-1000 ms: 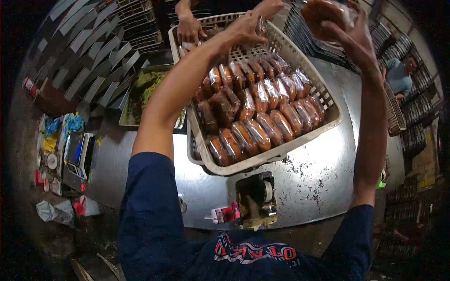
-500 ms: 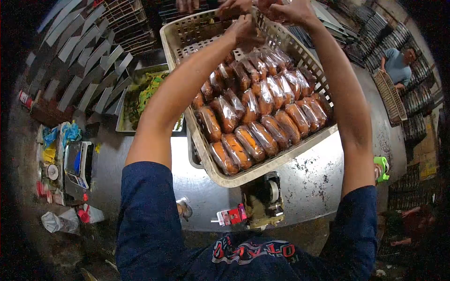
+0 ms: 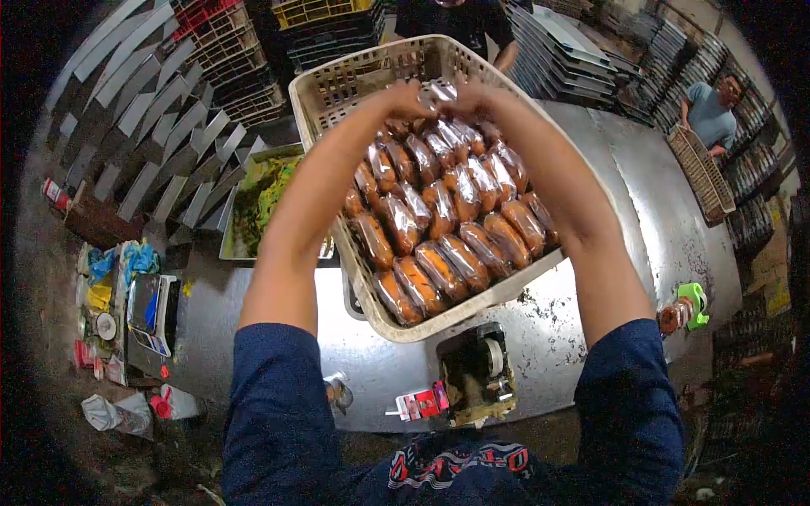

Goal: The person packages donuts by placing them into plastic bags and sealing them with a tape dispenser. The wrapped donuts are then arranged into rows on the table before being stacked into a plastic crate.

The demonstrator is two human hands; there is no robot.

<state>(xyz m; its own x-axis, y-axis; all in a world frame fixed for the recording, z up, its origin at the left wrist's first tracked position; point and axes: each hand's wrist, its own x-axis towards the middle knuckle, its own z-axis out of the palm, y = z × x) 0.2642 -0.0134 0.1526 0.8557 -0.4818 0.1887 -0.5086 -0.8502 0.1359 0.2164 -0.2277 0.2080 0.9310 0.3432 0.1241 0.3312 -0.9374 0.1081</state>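
A pale plastic crate [image 3: 460,301] sits tilted before me, with rows of brown bread rolls in clear wrappers [image 3: 439,209] filling its near and middle parts. Over the crate's far half, my left hand [image 3: 407,101] and my right hand [image 3: 474,99] are close together, fingers curled inward. Shiny wrapped rolls [image 3: 440,94] show between them, and both hands seem closed on these. Motion blur and the hands themselves hide part of the grip.
A metal table [image 3: 548,354] carries the crate, a tape dispenser [image 3: 477,371] and a red-and-white pack [image 3: 422,403]. A green tape holder [image 3: 695,305] lies right. Stacked trays [image 3: 557,51] stand behind. One person [image 3: 456,25] stands opposite; another [image 3: 713,114] holds a basket.
Both my hands have come back from the crate's far rim, near another person's hands, to inside the crate. Wrapped rolls now show between them. The other person's hands have drawn away.
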